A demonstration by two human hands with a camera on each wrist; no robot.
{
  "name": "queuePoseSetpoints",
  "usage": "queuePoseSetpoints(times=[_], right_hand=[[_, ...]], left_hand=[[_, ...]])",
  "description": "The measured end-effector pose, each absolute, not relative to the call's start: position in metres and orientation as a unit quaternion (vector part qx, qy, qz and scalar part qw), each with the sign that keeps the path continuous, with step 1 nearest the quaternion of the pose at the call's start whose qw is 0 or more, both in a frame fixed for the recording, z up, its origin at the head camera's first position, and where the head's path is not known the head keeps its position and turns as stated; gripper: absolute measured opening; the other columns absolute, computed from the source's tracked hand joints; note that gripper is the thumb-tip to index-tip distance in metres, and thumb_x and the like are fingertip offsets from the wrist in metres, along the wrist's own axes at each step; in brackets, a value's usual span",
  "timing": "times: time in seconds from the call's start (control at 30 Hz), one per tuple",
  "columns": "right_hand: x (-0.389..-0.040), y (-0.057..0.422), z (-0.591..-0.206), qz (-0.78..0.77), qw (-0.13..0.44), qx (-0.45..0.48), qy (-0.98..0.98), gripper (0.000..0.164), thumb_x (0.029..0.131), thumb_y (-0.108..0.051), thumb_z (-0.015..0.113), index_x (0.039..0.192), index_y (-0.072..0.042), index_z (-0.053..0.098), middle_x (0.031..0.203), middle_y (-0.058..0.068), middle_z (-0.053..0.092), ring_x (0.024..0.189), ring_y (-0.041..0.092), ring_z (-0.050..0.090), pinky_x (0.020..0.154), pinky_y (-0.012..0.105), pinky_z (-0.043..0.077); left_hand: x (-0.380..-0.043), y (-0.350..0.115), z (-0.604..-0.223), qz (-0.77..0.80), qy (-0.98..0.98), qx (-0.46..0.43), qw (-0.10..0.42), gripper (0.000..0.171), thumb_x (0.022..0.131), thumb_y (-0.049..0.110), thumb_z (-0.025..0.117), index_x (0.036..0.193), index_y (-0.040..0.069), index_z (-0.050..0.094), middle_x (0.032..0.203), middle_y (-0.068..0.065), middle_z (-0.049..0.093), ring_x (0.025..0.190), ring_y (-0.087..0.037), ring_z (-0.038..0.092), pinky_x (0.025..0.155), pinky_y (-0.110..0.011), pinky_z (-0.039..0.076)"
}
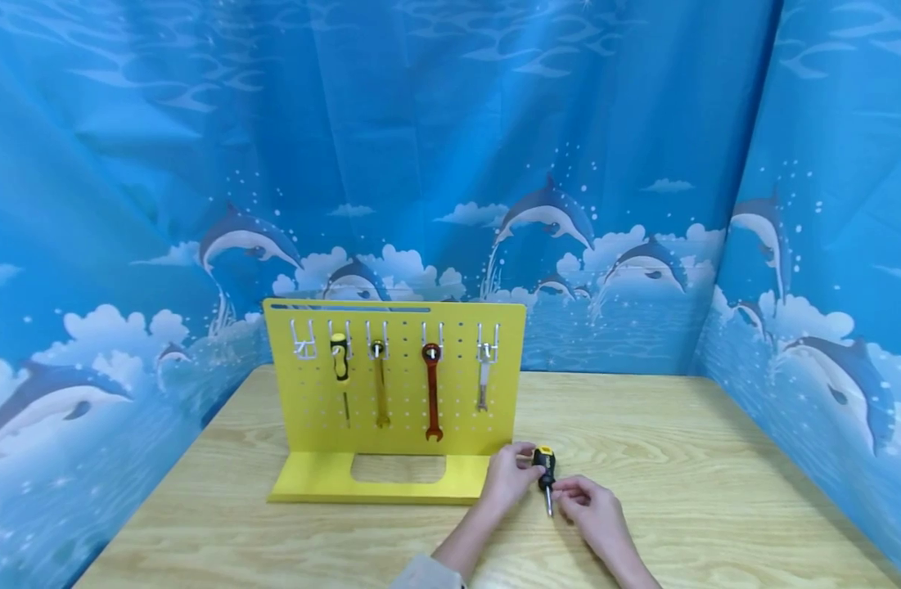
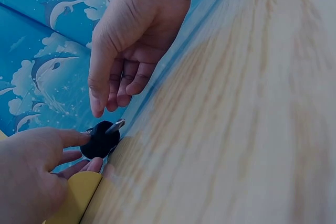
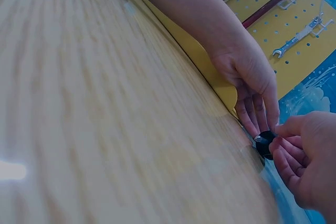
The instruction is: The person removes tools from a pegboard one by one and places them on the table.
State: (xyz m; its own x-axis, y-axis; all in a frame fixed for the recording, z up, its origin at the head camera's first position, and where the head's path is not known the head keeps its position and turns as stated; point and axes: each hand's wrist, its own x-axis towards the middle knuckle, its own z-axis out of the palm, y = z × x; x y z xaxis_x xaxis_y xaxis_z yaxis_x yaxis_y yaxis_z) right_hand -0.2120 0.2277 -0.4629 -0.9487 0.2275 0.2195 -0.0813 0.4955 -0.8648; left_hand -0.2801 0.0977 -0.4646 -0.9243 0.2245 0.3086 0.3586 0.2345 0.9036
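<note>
A short black-and-yellow screwdriver [image 1: 544, 463] is just right of the yellow pegboard's base, its metal shank pointing toward me. My left hand [image 1: 511, 476] pinches the black handle between thumb and fingers. In the left wrist view the screwdriver [image 2: 98, 142] shows nearly end-on, tip facing the camera. My right hand [image 1: 593, 511] is close beside the shank, fingers loosely bent, with a small gap to the tool in the left wrist view. From the right wrist camera, the black handle [image 3: 266, 146] appears between both hands, partly covered by the right fingers.
On the yellow pegboard [image 1: 406, 393] hang a yellow-and-black screwdriver [image 1: 340, 360], a brass-coloured wrench [image 1: 380, 388], a red wrench [image 1: 432, 397] and a small silver wrench [image 1: 483, 384]. One hook [image 1: 303, 343] at the far left is bare. Wooden tabletop [image 1: 678, 458] extends rightward to a dolphin-print curtain [image 1: 435, 164].
</note>
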Motion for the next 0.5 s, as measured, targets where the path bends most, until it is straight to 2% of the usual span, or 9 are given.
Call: queuePoseSetpoints(times=[0.5], right_hand=[[-0.2132, 0.2278, -0.4613, 0.521, 0.155, -0.051, -0.838, 0.013, 0.078, -0.005, 0.070, 0.089, -0.001, 0.068, 0.074, 0.001, 0.061, 0.065, 0.011, 0.056, 0.056, 0.021, 0.048]], left_hand=[[-0.2811, 0.0988, -0.4654, -0.619, -0.767, -0.166, 0.046, 0.029, 0.073, -0.004, 0.072, 0.101, -0.005, 0.064, 0.097, -0.011, 0.063, 0.076, -0.018, 0.063, 0.059, -0.021, 0.052]])
